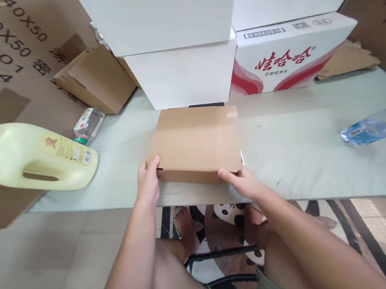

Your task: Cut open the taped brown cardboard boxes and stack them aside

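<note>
A flat brown cardboard box (pixel 194 137) with its lid closed lies before me on the cloth-covered table (pixel 266 144). My left hand (pixel 149 176) grips its front left corner, thumb on the top edge and the other fingers curled round the side. At the front right corner, my right hand (pixel 241 181) holds the box the same way, thumb along the front edge. The fingers under and behind the box are hidden. A bit of something white shows at the right side of the box.
Large white boxes (pixel 180 72) stand right behind the cardboard box, beside a red-and-white carton (pixel 288 57). To the left are a yellow jug (pixel 37 153), a small clear bottle (pixel 89 124) with a green cap and a brown box (pixel 99 76). A water bottle (pixel 378 122) lies at right.
</note>
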The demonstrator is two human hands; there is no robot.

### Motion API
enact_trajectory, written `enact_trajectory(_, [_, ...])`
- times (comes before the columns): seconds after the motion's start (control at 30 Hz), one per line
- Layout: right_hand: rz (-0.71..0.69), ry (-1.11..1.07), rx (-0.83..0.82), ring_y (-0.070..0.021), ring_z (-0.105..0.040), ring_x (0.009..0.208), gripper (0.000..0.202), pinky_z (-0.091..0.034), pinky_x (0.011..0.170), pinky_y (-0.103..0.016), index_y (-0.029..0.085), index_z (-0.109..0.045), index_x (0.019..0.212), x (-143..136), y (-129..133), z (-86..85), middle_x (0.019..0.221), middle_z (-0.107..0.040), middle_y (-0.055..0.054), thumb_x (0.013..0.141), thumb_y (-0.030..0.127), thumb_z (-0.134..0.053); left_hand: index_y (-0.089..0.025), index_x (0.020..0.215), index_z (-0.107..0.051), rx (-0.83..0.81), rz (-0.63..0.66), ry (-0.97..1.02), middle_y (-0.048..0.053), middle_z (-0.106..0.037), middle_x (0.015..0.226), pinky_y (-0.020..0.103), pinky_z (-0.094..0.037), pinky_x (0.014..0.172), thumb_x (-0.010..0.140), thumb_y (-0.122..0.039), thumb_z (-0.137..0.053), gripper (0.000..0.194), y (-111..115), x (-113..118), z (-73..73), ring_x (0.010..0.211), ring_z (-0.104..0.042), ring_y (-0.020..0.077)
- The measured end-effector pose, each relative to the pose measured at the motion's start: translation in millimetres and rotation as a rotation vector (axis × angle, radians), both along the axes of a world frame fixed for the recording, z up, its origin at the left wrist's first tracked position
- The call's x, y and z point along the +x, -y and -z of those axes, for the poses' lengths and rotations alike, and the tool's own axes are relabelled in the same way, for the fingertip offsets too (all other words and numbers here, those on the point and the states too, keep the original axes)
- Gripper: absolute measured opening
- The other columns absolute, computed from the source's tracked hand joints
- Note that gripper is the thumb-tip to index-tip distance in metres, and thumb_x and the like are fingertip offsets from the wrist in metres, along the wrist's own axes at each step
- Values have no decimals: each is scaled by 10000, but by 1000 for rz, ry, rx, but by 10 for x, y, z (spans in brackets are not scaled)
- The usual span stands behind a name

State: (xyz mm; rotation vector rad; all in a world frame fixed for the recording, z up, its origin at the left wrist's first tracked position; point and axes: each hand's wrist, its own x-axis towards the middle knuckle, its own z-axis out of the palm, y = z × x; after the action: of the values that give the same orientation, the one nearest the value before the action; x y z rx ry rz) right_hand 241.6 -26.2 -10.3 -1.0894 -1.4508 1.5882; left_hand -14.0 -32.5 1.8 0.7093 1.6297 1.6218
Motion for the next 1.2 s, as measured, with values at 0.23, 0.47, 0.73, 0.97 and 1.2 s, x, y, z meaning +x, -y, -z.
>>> enact_trajectory(0.23, [-5, 3, 4, -301, -656, 1250, 562, -511, 1111, -518, 239, -686, 1239, 6, 1, 3, 1322, -698, -109, 801, 590, -705, -153, 919, -697, -13, 3, -10, 138, -724, 1083, 393, -508, 1010, 654, -446, -755, 399, -8, -4, 4, 1087, -669, 274])
enact_trajectory(0.47, [-2, 10, -12, -305, -655, 1249, 574, -509, 1113, -521, 232, -693, 1225, 5, 0, 9, 1325, -694, -124, 790, 605, -712, -160, 918, -705, -11, -11, 0, 133, -731, 1089, 404, -502, 1026, 640, -443, -768, 401, -8, -7, 22, 1082, -669, 277])
enact_trajectory(0.73, [2, -10, 17, -298, -658, 1246, 550, -514, 1109, -509, 234, -698, 1219, -4, 1, 2, 1307, -706, -108, 797, 586, -710, -164, 926, -696, 1, 9, -19, 132, -722, 1094, 409, -501, 1029, 668, -438, -748, 380, -7, -7, 13, 1101, -666, 276])
enact_trajectory(0.97, [-4, 8, 15, -295, -659, 1246, 545, -523, 1103, -500, 230, -688, 1223, 1, 0, 15, 1314, -703, -110, 808, 583, -692, -162, 933, -699, -4, 8, -18, 143, -725, 1119, 407, -498, 1045, 671, -440, -749, 385, -2, -6, 19, 1122, -667, 288])
enact_trajectory(1.2, [-18, 1, 30, -299, -654, 1255, 546, -511, 1117, -509, 232, -681, 1222, 2, 8, -2, 1319, -700, -109, 812, 592, -681, -158, 922, -701, -13, 0, -6, 142, -728, 1107, 422, -488, 1057, 656, -444, -756, 394, -1, 6, 4, 1120, -664, 294])
